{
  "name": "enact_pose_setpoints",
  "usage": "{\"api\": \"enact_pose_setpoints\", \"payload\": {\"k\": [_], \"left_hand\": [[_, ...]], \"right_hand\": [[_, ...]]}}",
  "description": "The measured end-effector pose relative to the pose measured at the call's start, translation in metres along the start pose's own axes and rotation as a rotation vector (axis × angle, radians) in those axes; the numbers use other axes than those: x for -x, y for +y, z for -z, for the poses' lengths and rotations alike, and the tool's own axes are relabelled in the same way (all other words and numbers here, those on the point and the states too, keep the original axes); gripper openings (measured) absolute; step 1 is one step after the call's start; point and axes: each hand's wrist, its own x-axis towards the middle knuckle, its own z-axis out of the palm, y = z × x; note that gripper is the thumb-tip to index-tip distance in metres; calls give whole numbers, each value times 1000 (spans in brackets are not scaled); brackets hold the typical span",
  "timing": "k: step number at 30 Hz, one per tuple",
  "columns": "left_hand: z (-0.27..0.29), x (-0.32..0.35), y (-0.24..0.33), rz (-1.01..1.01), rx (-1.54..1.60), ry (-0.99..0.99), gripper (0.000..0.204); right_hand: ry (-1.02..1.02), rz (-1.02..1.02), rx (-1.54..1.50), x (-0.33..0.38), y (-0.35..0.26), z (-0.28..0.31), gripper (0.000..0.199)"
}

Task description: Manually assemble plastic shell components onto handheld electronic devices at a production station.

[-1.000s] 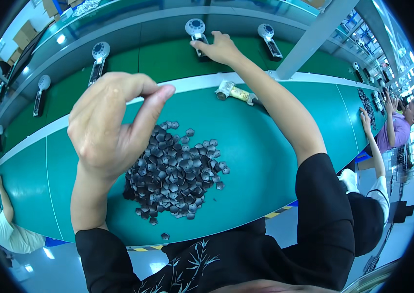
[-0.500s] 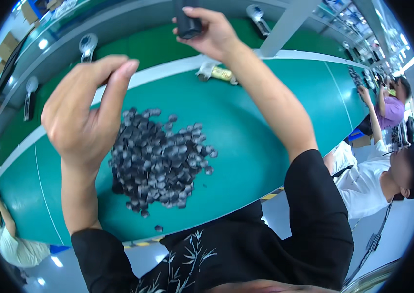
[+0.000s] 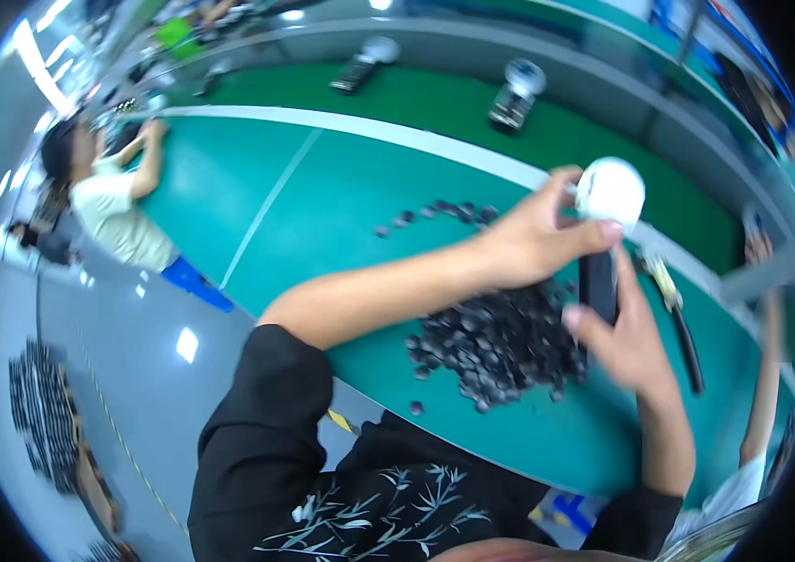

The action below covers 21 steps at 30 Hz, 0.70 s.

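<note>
Holding a gadget [image 3: 598,267], I pinch its white top [image 3: 611,192] with my left hand [image 3: 540,234] and grip its black handle [image 3: 598,292] with my right hand [image 3: 628,347]. Black pieces [image 3: 496,348] lie left of that hand on the table [image 3: 369,192].

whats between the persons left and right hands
A handheld device with a round white head and black handle; left hand and right hand both grip it, head view.

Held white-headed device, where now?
Head view, right of centre: the white-headed device has the left hand at its top and the right hand around its black handle, upper right of the black pile.
</note>
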Motion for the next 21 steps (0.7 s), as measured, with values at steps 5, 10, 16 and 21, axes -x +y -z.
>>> {"api": "enact_pose_setpoints", "payload": {"k": [5,10,16,21], "left_hand": [[19,20,32,-2,58,179,49],[71,43,81,-129,115,206,42],[140,70,114,-298,-564,286,29],[170,89,90,-277,-727,384,29]], "right_hand": [[-144,-75,-63,1,-37,-21,60],[-103,-121,-68,-33,5,-14,34],[71,37,431,-43,37,-32,25],[-8,38,414,-44,25,-42,23]]}}
